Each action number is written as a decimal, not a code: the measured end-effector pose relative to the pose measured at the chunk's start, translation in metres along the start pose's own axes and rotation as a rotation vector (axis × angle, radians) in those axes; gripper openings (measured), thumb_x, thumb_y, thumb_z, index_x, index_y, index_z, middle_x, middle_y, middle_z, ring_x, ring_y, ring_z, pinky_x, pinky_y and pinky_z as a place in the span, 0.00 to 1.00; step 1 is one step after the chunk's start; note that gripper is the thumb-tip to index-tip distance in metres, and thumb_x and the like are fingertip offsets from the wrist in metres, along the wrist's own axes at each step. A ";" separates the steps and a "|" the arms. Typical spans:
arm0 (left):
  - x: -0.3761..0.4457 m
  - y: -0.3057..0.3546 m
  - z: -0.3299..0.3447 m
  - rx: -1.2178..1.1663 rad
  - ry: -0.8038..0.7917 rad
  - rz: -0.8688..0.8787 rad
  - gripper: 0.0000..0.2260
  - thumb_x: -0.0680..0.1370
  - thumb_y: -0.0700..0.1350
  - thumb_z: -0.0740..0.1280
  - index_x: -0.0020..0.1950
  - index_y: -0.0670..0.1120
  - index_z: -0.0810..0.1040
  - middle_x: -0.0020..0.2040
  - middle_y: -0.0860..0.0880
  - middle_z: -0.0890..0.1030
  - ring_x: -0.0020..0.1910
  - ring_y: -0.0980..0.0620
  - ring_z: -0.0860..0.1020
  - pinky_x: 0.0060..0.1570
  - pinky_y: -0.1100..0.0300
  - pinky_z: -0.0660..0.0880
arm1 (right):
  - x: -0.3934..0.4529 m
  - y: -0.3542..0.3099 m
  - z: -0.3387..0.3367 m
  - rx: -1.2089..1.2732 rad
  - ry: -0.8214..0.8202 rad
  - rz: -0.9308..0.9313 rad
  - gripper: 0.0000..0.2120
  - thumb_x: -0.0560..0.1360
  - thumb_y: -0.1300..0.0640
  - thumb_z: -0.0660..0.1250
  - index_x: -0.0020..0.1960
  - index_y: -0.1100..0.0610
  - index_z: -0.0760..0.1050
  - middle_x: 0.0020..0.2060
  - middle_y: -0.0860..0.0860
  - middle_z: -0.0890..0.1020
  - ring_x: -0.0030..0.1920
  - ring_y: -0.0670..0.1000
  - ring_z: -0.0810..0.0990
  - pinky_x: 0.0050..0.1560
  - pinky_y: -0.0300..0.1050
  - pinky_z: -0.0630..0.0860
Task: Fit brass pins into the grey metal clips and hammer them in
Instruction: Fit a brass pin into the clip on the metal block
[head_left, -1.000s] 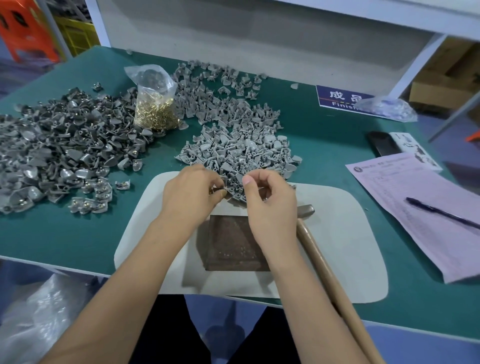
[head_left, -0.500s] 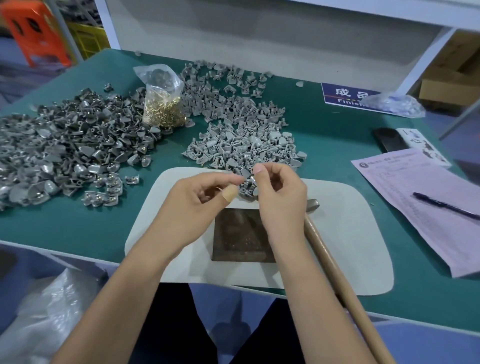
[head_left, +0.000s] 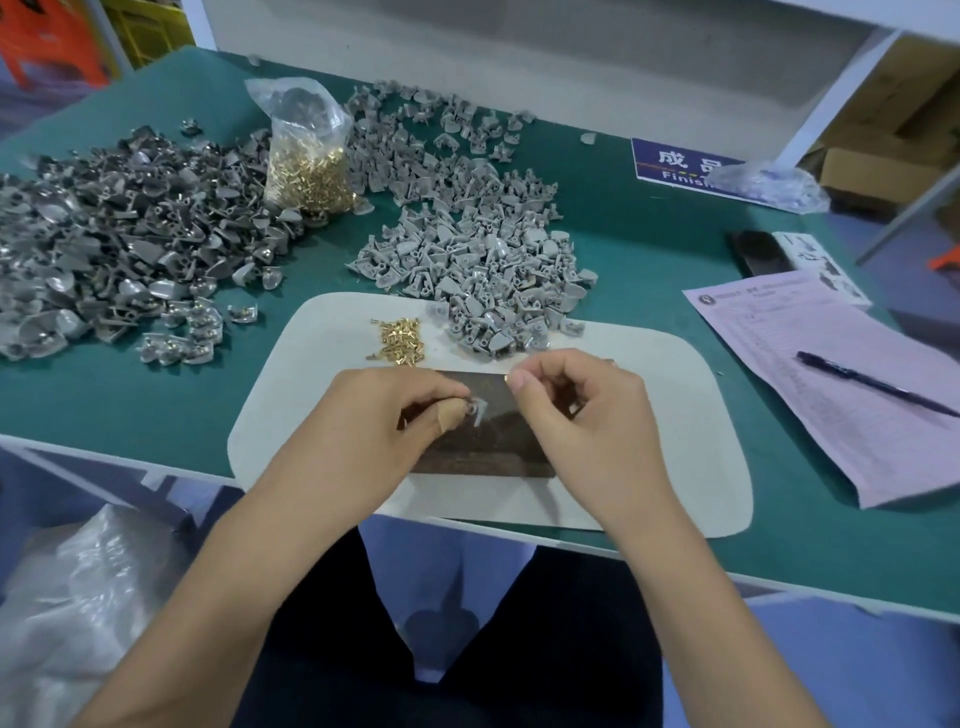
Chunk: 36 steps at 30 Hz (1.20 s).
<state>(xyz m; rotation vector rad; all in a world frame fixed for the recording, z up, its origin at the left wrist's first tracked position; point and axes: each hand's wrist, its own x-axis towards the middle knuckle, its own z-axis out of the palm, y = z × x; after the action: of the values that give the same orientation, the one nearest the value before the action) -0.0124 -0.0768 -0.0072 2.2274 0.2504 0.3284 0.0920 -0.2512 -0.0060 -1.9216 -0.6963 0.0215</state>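
My left hand pinches a small grey clip between thumb and forefinger, just above the dark metal block. A bandage wraps that thumb. My right hand is curled close to the clip's right, and its thumb and forefinger tips pinch a tiny brass pin. Loose brass pins lie in a small heap on the white mat. Light grey clips are piled behind the mat. The hammer is hidden under my right arm.
A plastic bag of brass pins stands at the back left. Darker grey clips cover the left of the green table. At the right lie a pink paper with a pen, a phone and a blue sign.
Both hands have drawn back from the edge of the clip pile to above the metal block. The small heap of loose pins now shows on the mat.
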 end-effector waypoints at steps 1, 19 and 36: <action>0.000 0.002 0.000 0.064 0.014 0.030 0.04 0.79 0.49 0.71 0.47 0.55 0.85 0.39 0.58 0.83 0.41 0.59 0.79 0.42 0.67 0.72 | -0.004 0.000 -0.003 -0.025 -0.011 0.008 0.04 0.76 0.52 0.71 0.42 0.48 0.82 0.33 0.40 0.81 0.34 0.42 0.76 0.39 0.37 0.72; 0.005 0.024 0.026 0.281 0.148 -0.031 0.15 0.70 0.63 0.71 0.47 0.57 0.73 0.42 0.59 0.73 0.44 0.59 0.72 0.41 0.56 0.72 | 0.005 0.006 -0.011 -0.341 -0.075 -0.012 0.03 0.76 0.53 0.71 0.44 0.47 0.81 0.36 0.42 0.81 0.39 0.46 0.78 0.43 0.52 0.78; 0.004 0.010 0.004 0.189 0.009 0.112 0.02 0.76 0.43 0.73 0.46 0.50 0.84 0.40 0.54 0.75 0.42 0.55 0.72 0.44 0.54 0.72 | 0.009 -0.019 -0.003 -0.535 -0.300 -0.186 0.01 0.74 0.51 0.71 0.45 0.47 0.80 0.30 0.41 0.71 0.38 0.46 0.70 0.37 0.46 0.66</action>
<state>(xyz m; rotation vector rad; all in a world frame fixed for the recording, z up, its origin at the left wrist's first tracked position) -0.0064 -0.0848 -0.0014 2.4326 0.1675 0.3886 0.0913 -0.2442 0.0141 -2.3802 -1.1708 0.0072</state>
